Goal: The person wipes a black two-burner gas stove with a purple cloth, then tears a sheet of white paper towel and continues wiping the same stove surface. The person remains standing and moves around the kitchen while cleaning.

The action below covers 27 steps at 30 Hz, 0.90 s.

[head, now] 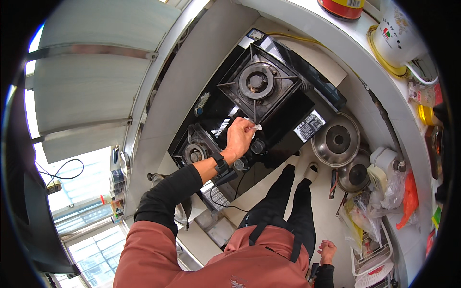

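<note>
My left hand (239, 136) pinches a small white tissue or cloth (257, 127), partly hidden by the fingers. It is over the black glass top of a two-burner gas stove (219, 104), close to the near corner of the large burner's pan support (255, 111). A round burner (256, 82) sits within that support. Beside the wrist is the smaller burner (195, 154), partly covered by my arm. Two control knobs, one (258, 147) just below the fingers and another (240, 163) near the wrist, are on the stove's front. My right hand (326, 251) hangs low at my side, fingers loosely curled, with nothing seen in it.
Lidded pans (336, 140) hang or stand at the right, beside plastic bags (390, 192) and a wire rack (372, 248). A white jug (394, 39) and a red-and-yellow tin (340, 8) stand on the ledge. A black cable (230, 206) runs below the stove.
</note>
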Motion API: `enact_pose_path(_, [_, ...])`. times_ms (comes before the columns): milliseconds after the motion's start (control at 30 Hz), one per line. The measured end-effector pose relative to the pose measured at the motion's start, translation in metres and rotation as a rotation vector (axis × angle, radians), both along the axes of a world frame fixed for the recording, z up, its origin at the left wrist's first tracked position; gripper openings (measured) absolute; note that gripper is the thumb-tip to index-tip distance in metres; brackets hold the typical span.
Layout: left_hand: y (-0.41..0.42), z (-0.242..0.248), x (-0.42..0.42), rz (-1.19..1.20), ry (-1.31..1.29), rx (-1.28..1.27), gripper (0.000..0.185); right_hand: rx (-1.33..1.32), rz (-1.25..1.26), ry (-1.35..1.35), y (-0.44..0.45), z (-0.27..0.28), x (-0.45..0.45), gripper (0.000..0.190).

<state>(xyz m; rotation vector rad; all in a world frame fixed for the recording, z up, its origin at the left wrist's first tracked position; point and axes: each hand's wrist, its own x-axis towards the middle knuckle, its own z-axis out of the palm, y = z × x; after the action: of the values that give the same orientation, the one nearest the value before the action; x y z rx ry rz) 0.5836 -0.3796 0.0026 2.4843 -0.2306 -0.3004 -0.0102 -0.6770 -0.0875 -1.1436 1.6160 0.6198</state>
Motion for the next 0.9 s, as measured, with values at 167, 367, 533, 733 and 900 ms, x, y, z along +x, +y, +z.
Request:
enact_pose_path(167, [-0.001, 0.011, -0.004, -0.100, 0.027, 0.026, 0.012, -0.021, -0.002, -0.047, -0.014, -0.001, -0.002, 0.012])
enact_pose_path(367, [0.005, 0.064, -0.030, -0.080, -0.227, -0.036, 0.020, -0.172, 0.117, -0.300, -0.049, 0.013, 0.056, 0.020])
enact_pose_path(533, [-0.015, 0.102, -0.089, -0.063, -0.138, -0.188, 0.022, -0.254, 0.262, -0.630, -0.063, 0.071, 0.192, 0.024])
enact_pose_path(733, [-0.086, 0.080, -0.162, 0.444, 0.432, -0.686, 0.013, -0.091, 0.616, -1.181, 0.004, 0.142, 0.358, 0.053])
enact_pose_path(900, [-0.097, 0.066, -0.167, 0.685, 0.483, -0.926, 0.017, -0.254, 0.720, -1.389, 0.067, 0.141, 0.414, 0.039])
